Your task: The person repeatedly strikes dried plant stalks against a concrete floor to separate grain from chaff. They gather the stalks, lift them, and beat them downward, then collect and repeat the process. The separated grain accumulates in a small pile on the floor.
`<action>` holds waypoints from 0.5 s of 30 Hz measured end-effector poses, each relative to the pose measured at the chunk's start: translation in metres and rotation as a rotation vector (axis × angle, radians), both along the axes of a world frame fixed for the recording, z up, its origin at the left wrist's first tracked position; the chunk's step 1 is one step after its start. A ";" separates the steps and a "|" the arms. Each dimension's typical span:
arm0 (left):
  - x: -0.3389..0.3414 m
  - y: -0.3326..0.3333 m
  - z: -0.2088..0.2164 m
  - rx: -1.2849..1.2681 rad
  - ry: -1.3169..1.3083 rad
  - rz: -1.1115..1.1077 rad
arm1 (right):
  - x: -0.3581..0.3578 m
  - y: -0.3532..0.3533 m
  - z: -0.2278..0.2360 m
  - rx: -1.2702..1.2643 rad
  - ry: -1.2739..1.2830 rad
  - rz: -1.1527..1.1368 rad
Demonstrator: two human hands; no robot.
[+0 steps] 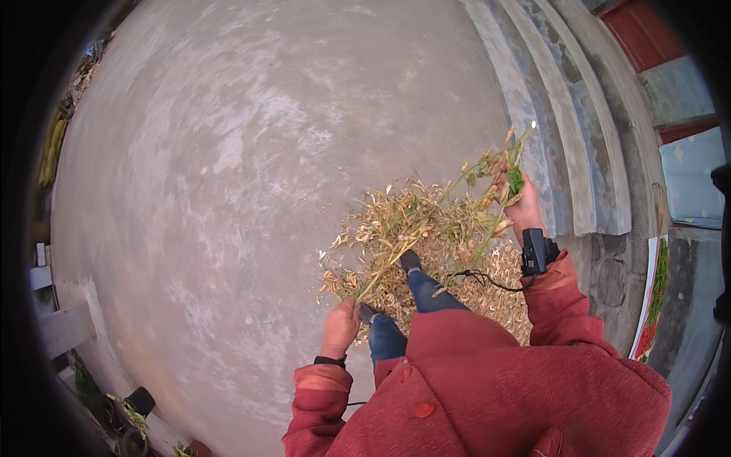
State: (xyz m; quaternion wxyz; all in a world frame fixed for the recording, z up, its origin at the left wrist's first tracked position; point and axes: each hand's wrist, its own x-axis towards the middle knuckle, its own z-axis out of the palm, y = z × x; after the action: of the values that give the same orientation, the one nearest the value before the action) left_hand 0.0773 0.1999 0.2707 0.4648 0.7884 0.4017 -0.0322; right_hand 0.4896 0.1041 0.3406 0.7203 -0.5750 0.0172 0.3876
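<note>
2 grips on 1 stalk (415, 234): fingers of my left hand (341, 327) pinching the bare end, right hand (522, 204) clamped round the leafy part, stalk strung between them above the dry pile (493, 293). I'd squeeze lightly tbh, brittle bits probably snap.

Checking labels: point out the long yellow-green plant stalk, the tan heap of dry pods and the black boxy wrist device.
Plant stalk (415, 232), head view: its bare stem.
Pod heap (455, 250), head view: its middle.
Wrist device (534, 252), head view: its outer face.
</note>
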 end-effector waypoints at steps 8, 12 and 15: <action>0.025 -0.002 0.012 0.010 -0.096 0.054 | -0.026 0.048 0.026 0.043 -0.158 0.385; 0.017 -0.004 0.001 0.084 0.092 -0.192 | -0.043 0.062 0.035 -0.655 -0.927 1.141; 0.008 -0.006 -0.004 0.018 0.071 -0.103 | -0.039 0.066 0.026 -0.231 -0.367 0.641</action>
State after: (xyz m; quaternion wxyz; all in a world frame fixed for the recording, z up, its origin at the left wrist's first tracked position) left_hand 0.0857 0.1942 0.2670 0.4408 0.8105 0.3772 -0.0805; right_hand 0.4505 0.1700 0.3670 0.4842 -0.6883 -0.2489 0.4794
